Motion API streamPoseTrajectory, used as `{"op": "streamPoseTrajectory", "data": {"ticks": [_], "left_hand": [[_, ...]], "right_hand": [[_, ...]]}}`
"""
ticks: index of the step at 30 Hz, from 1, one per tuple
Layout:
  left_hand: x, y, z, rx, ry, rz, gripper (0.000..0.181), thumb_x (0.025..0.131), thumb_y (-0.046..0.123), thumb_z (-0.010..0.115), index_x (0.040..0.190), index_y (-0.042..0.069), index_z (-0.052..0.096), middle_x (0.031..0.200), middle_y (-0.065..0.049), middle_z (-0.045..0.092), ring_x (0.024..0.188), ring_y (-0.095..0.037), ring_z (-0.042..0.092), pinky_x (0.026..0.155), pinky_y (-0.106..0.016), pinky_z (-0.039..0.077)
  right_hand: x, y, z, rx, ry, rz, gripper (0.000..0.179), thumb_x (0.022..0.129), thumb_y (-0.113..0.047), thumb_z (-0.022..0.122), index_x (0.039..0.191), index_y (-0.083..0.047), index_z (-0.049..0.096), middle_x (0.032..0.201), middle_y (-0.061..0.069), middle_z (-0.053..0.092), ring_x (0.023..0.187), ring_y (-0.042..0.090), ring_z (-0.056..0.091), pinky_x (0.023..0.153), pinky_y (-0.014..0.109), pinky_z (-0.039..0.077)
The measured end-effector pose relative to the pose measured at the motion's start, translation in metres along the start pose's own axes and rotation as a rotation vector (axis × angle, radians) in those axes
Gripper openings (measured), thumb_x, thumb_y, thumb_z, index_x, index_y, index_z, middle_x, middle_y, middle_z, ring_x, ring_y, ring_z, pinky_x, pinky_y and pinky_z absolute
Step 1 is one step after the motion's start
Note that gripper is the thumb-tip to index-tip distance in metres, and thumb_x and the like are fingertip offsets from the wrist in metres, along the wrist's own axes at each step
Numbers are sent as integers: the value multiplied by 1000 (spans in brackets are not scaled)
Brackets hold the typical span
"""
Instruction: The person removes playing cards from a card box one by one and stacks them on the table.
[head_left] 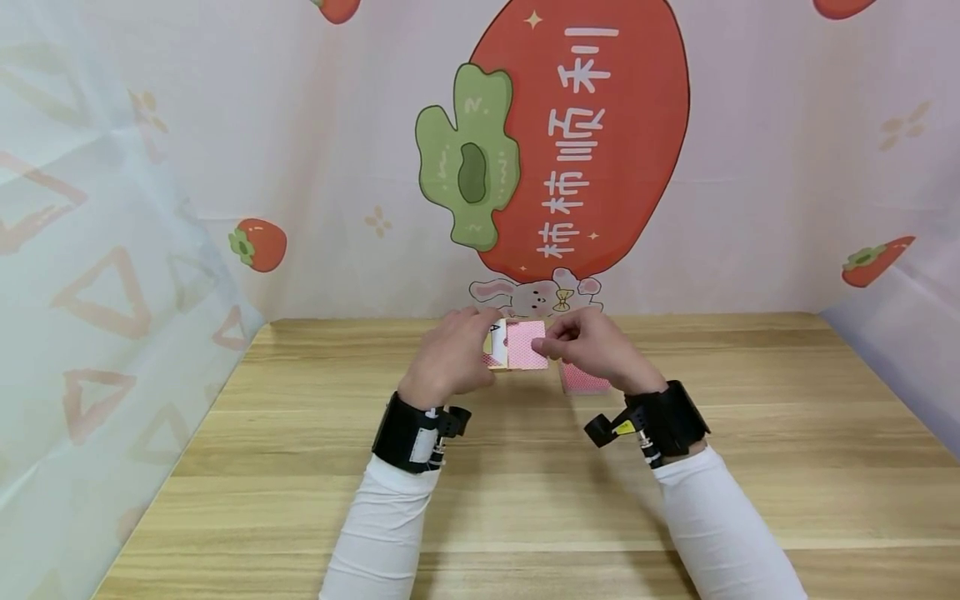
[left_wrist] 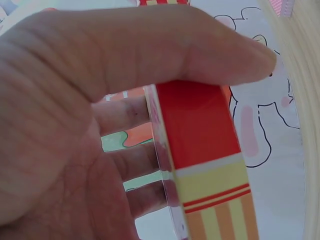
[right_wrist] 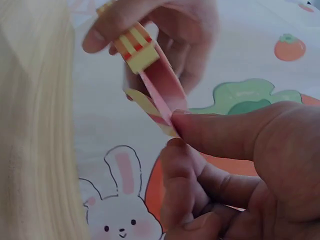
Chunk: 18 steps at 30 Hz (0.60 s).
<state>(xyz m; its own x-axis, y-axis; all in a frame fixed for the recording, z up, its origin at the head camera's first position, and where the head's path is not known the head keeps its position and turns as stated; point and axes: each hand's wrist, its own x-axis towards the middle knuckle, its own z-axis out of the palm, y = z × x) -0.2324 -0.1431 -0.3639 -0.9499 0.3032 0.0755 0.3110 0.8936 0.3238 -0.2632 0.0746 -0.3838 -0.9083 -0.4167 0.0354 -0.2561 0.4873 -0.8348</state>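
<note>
My left hand grips a playing-card box, red with yellow and orange stripes, thumb on one side and fingers on the other. A white patch with a letter A shows on the box's face in the head view. At the box's open end, my right hand pinches a pink-backed playing card between thumb and finger. The right wrist view shows this card edge-on at the mouth, beside the raised flap. A pink-backed stack of cards lies on the table, partly hidden under the right hand.
The wooden table ends at a white cloth backdrop printed with a large red persimmon and a rabbit. Both hands are close to the table's far edge. Black camera straps circle both wrists.
</note>
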Motion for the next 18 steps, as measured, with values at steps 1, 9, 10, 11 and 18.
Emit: {"op": "streamPoseTrajectory", "data": {"ticks": [1,9,10,11,18], "left_hand": [[0,0,0,2,-1,-4,70,70,8,86,135,12,60,119,-9,64,107,-29,56,81,-46,52],[0,0,1,29,-17,-16,70,71,12,87,136,15,59,118,-8,63,107,-29,56,79,-51,52],[0,0,1,36,-18,-16,69,72,12,87,135,16,60,117,-8,63,106,-29,56,79,-50,52],[0,0,1,43,-20,-14,68,72,13,87,135,16,60,117,-8,63,106,-29,56,78,-50,52],[1,3,5,90,-33,26,62,74,19,87,129,14,60,114,-7,63,105,-28,57,75,-47,53]], "right_hand": [[-1,0,-3,-4,-6,4,22,93,-20,74,80,-2,72,69,5,59,73,25,52,62,32,40],[-9,-12,-9,-264,119,-158,33,81,-20,87,106,-4,73,100,6,70,96,26,62,83,42,50],[-10,-14,-7,-320,124,-217,37,78,-19,89,108,-5,73,107,7,69,102,27,60,87,44,50],[-11,-17,-5,-369,112,-270,41,76,-19,91,110,-6,73,113,8,68,108,28,58,90,46,49],[-10,-21,12,-547,-16,-396,42,72,-18,94,110,-15,76,132,8,61,123,28,53,94,44,52]]}}
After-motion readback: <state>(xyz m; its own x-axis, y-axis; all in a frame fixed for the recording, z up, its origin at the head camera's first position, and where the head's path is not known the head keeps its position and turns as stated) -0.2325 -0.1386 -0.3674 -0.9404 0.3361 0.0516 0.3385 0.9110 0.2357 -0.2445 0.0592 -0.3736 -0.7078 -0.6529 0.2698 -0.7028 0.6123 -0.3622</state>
